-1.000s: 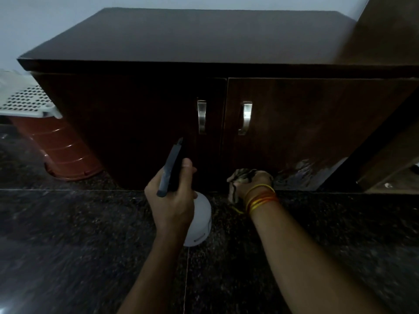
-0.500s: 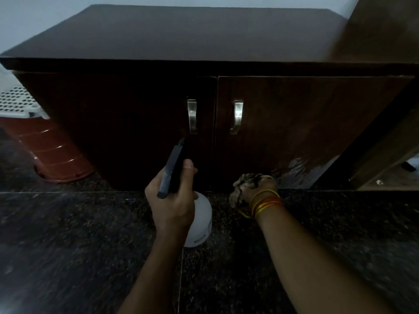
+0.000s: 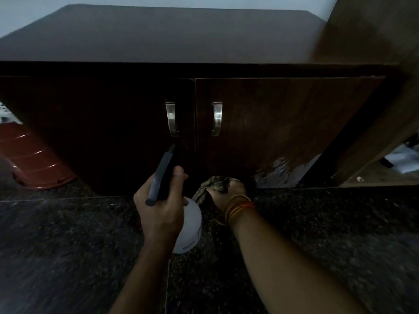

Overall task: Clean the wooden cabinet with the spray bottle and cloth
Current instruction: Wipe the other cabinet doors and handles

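The left hand [image 3: 162,211] has its grip closed tight around the neck of a spray bottle [image 3: 189,225]. The bottle's round white body hangs below the grip and a little to its right, above the dark speckled floor [image 3: 68,257]. The dark trigger head [image 3: 162,175] sticks up out of the grip and points at the wooden cabinet [image 3: 102,132], just under the left door handle [image 3: 171,118]. The thumb lies along the right side of the trigger head. The right hand [image 3: 229,191] has its grip closed around a bunched-up cloth [image 3: 212,184]. The cloth pokes out to the left of that grip and sits low against the bottom edge of the right door [image 3: 283,123], close to the floor. The two grips are near each other, and the bottle's white body is just beside the cloth. Orange and yellow bangles [image 3: 238,207] ring the right wrist, right behind the grip. To the right of the cloth grip, the door has a pale scuffed patch [image 3: 278,171] near its bottom corner. The right door handle [image 3: 216,118] is above the cloth grip. Far to the left of the bottle grip stands a red plastic tub [image 3: 29,159] on the floor beside the cabinet.
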Motion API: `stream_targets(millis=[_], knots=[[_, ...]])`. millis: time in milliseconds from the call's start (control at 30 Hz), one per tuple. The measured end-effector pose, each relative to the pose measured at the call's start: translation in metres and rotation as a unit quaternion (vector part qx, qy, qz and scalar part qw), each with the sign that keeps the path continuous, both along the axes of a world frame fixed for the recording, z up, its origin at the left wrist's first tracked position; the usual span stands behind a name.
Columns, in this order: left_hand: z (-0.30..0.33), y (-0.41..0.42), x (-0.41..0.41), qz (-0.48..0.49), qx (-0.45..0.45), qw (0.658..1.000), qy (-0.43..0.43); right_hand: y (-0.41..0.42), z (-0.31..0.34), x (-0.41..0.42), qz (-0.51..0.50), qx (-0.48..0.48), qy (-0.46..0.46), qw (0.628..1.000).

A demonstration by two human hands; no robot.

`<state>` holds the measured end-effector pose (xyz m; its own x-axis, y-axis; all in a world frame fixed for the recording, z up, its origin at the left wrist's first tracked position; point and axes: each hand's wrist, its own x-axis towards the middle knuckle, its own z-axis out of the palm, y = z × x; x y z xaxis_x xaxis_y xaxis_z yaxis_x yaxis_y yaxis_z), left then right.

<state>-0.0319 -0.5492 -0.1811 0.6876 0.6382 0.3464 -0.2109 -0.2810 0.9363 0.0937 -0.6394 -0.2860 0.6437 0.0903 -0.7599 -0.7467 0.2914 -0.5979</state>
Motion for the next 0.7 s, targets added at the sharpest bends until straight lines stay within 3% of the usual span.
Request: stream_targets(millis=[33, 100, 167, 333, 367, 467, 567, 700], knots=[[0.000, 0.000, 0.001, -0.002, -0.003, 1.000, -0.007, -0.006, -0.001, 0.006, 0.024, -0.047, -0.027, 0.998], [0.001, -0.002, 0.004, -0.006, -0.012, 1.000, -0.009, -0.022, -0.002, 0.014, -0.039, -0.010, -0.014, 0.999], [0.001, -0.008, 0.008, -0.006, -0.018, 1.000, -0.011, -0.034, -0.002, 0.023, -0.059, -0.090, -0.027, 0.994], [0.000, -0.027, 0.016, -0.013, -0.018, 1.000, -0.013, -0.051, 0.031, 0.019, -0.173, -0.025, -0.058, 0.983], [-0.001, -0.031, 0.018, -0.018, -0.019, 1.000, -0.011, -0.055, 0.031, 0.019, -0.166, -0.067, -0.067, 0.981], [-0.004, -0.040, 0.020, -0.026, -0.032, 0.999, -0.006, -0.050, 0.033, 0.025, -0.186, -0.097, -0.158, 0.965], [-0.005, -0.049, 0.022, -0.039, -0.033, 0.999, -0.012, -0.047, 0.031, 0.022, -0.170, -0.297, -0.241, 0.908], [-0.006, -0.055, 0.023, -0.042, -0.027, 0.999, -0.017, -0.046, 0.038, -0.007, -0.077, -0.379, -0.393, 0.834]])
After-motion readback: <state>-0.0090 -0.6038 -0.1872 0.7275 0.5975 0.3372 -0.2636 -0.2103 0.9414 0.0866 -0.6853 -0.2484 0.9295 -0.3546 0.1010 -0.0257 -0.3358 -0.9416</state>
